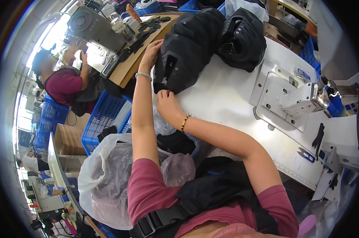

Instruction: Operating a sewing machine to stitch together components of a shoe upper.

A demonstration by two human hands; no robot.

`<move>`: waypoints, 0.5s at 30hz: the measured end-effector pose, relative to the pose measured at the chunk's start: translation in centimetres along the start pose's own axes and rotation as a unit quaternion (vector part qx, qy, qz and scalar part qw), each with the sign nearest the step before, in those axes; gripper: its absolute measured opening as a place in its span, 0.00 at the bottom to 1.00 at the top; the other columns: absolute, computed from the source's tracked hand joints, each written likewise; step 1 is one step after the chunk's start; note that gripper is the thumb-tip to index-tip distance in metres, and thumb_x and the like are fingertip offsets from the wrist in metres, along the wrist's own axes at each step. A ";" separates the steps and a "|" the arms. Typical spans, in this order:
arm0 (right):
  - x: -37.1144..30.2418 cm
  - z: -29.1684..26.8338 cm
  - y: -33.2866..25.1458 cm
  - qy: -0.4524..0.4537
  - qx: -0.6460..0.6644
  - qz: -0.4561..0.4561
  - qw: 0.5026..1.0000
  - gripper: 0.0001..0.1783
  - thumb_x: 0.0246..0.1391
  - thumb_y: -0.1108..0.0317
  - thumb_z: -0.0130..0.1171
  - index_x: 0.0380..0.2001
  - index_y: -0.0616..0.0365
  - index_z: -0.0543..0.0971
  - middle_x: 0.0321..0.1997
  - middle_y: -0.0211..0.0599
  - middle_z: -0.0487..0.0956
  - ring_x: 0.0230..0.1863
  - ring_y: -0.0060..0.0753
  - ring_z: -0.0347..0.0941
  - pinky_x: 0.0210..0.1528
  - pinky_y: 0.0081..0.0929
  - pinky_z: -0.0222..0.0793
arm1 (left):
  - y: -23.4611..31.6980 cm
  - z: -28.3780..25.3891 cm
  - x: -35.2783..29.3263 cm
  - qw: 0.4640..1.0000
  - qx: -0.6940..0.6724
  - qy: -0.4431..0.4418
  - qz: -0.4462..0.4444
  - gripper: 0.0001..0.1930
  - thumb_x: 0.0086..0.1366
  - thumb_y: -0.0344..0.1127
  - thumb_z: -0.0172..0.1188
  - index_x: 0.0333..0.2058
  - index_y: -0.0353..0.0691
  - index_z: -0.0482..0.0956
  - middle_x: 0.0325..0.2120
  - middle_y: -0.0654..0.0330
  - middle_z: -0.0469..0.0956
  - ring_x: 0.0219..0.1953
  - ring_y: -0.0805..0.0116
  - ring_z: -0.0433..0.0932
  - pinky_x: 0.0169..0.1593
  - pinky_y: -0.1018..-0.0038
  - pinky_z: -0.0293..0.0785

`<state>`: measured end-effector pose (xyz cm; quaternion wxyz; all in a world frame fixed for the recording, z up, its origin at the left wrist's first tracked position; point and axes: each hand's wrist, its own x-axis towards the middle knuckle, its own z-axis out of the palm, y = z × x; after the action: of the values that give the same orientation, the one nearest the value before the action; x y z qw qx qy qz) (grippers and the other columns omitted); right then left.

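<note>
A long bundle of black padded fabric pieces [187,55], nested one over another, lies at the far left end of the white sewing table [219,93]. Its near face has a slot-shaped opening. My left hand [152,53] grips the bundle's left side, fingertips partly hidden against the black material. At its near lower corner my right hand [168,105] has its fingers curled onto the edge. A second black padded bundle [243,39], with small holes in a panel, rests to the right, touching the first.
A sewing machine arm [306,97] stands at the table's right, with thread snips [306,154] and black strips [318,139] near it. A blue crate [104,119] and clear plastic bags [108,182] are at my left. Beyond, a co-worker [66,85] sits at another machine.
</note>
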<state>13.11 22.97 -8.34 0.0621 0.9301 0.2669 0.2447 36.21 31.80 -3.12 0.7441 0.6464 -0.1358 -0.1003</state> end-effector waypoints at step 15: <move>2.3 1.5 3.5 -0.036 -0.036 0.031 0.998 0.17 0.51 0.64 0.50 0.38 0.64 0.80 0.37 0.37 0.76 0.42 0.36 0.66 0.42 0.33 0.59 | 6.1 -0.5 -0.2 0.934 0.211 0.232 0.173 0.06 0.59 0.28 0.56 0.34 0.36 0.79 0.34 0.61 0.78 0.34 0.73 0.76 0.41 0.75 0.71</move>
<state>17.10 21.23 -7.80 0.0977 0.9434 0.2262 0.2222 36.07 33.20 2.81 0.6069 0.7606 -0.0871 0.2134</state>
